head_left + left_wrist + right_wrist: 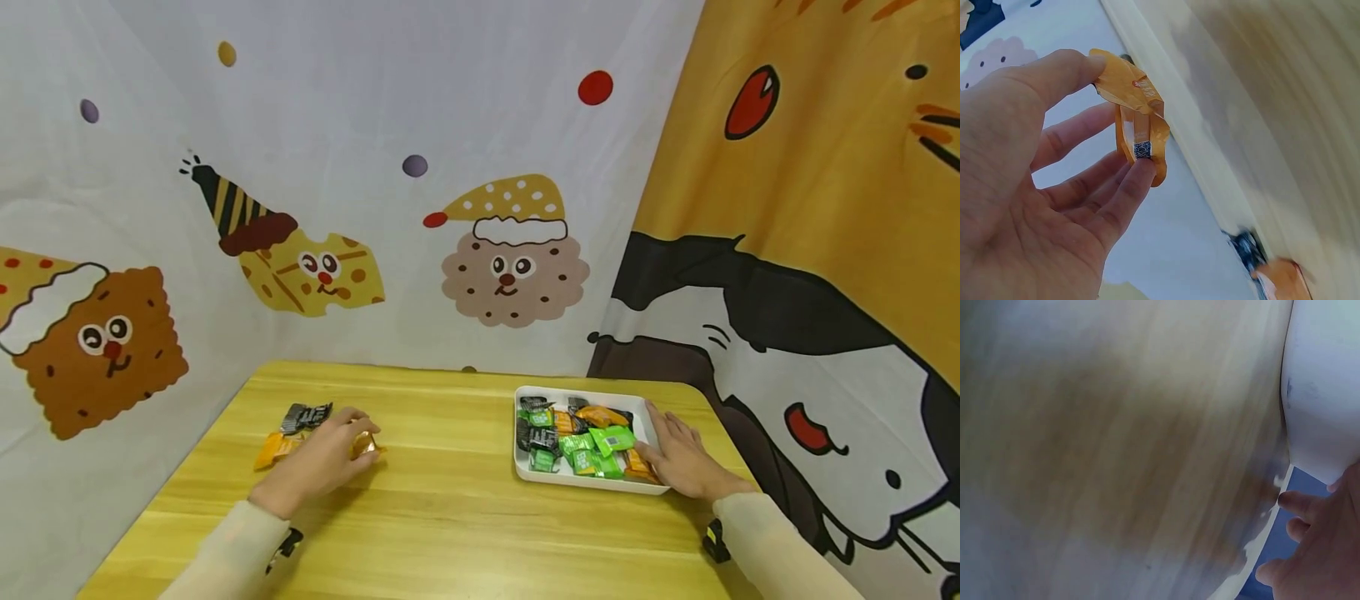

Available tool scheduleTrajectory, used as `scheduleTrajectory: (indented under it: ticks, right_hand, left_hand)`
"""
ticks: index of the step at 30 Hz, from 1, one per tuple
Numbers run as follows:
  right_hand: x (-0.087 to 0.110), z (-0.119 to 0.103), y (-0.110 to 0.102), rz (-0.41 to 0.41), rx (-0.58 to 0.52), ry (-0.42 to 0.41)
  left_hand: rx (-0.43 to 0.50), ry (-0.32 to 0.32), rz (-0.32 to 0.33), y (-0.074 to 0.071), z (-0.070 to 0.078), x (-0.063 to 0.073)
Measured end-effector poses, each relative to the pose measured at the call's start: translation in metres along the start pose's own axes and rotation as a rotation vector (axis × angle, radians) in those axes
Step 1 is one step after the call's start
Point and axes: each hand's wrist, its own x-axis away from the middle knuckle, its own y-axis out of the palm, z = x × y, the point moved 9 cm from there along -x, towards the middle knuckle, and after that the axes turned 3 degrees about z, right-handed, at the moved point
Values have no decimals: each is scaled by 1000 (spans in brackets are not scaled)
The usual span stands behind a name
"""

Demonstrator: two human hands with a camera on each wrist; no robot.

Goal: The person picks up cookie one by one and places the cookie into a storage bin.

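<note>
My left hand point(330, 454), over the left part of the table, pinches an orange wrapped snack packet point(1138, 106) between thumb and fingers. A small printed code shows on the packet's side. Just left of this hand lie a black packet point(306, 416) and an orange packet point(274, 451), partly behind the hand in the head view. My right hand point(686, 458) holds the right rim of a white tray point(480, 482), thumb over the edge and fingers along the outside. Green packets point(592, 454), black packets point(538, 437) and orange ones fill the tray.
The light wooden table point(450, 533) carries everything. Its far edge meets a white curtain point(420, 83) printed with cartoon snacks. On the right hangs an orange cartoon curtain point(697, 183), close beside the table's edge.
</note>
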Motion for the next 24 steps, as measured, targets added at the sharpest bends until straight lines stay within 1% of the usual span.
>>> scheduleTrajectory:
  ticks: [5,11,17,20,24]
  right_hand:
    - [0,1,-1,0,7,5]
    - [0,2,-2,12,22,8]
    - [0,6,3,16,20,6]
    - [-1,7,4,17,24,5]
    - [-1,6,1,16,14,2]
  left_hand:
    - [7,47,19,5,17,-13]
    - [37,83,-3,20,37,-31]
    - [53,138,-17,29,62,-50]
    - [57,151,-28,32,74,-60]
    - [85,157,-33,35,89,-73]
